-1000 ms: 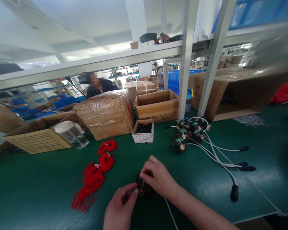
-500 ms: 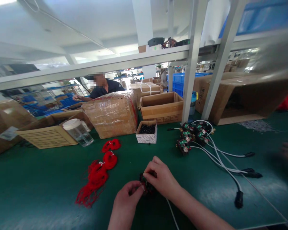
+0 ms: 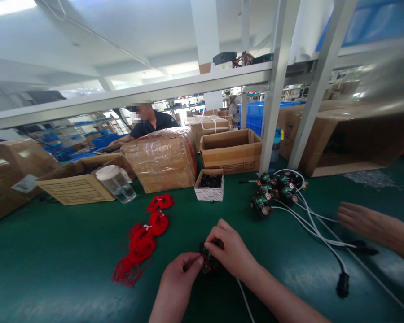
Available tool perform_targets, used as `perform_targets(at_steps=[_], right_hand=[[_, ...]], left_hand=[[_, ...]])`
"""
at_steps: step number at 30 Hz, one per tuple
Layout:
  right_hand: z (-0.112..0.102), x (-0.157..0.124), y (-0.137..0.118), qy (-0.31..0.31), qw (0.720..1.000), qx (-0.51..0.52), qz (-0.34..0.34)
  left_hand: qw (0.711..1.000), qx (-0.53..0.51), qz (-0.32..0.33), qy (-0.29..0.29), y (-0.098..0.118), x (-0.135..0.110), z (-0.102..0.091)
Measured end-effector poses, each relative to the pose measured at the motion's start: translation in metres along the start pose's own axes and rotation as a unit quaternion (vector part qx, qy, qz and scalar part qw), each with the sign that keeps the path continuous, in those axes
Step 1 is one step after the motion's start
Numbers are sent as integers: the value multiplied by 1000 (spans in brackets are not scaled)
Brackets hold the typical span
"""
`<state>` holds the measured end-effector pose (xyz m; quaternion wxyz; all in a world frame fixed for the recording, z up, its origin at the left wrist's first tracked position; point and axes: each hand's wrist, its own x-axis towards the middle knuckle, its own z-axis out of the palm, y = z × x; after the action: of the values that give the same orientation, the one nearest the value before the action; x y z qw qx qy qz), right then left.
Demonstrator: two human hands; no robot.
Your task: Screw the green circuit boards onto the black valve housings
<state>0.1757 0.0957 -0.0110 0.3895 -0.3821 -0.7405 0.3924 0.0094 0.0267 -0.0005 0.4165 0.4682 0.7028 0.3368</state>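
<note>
A small dark circuit-board assembly [image 3: 207, 264] with green and red parts lies low over the green table, partly hidden by my fingers. My left hand [image 3: 183, 271] is closed, thumb and forefinger pinching at its left side. From the right, my right hand [image 3: 227, 249] is also closed, its fingertips pressed together at the assembly's upper edge. What exactly the fingertips pinch is too small to make out. A white cable [image 3: 244, 294] runs from under my right hand toward the bottom edge. Several similar circuit-board assemblies [image 3: 264, 206] stand grouped farther right, with white cables ending in black connectors [image 3: 342, 285].
Bundles of red wire [image 3: 141, 244] lie to the left. A small white box of black parts [image 3: 209, 193] stands ahead, before cardboard boxes [image 3: 161, 161] and a clear jug [image 3: 121, 188]. Another person's hand [image 3: 363, 222] reaches over the cables at right. A person [image 3: 155, 121] sits across.
Another person's hand has come in from the right edge over the cables. My hands stay at the assembly in almost the same pose. The whole view has shifted slightly.
</note>
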Motion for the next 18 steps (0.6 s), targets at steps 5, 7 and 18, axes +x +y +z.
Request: perform_targets(at_steps=[5, 7, 18], right_hand=[[0, 0, -1, 2, 1000, 5, 4], [0, 0, -1, 2, 1000, 2, 3], [-1, 1, -2, -4, 1000, -7, 10]], left_hand=[[999, -43, -15, -22, 0, 2, 0], [998, -47, -19, -35, -1, 3, 0], [998, -63, 16, -6, -14, -1, 7]])
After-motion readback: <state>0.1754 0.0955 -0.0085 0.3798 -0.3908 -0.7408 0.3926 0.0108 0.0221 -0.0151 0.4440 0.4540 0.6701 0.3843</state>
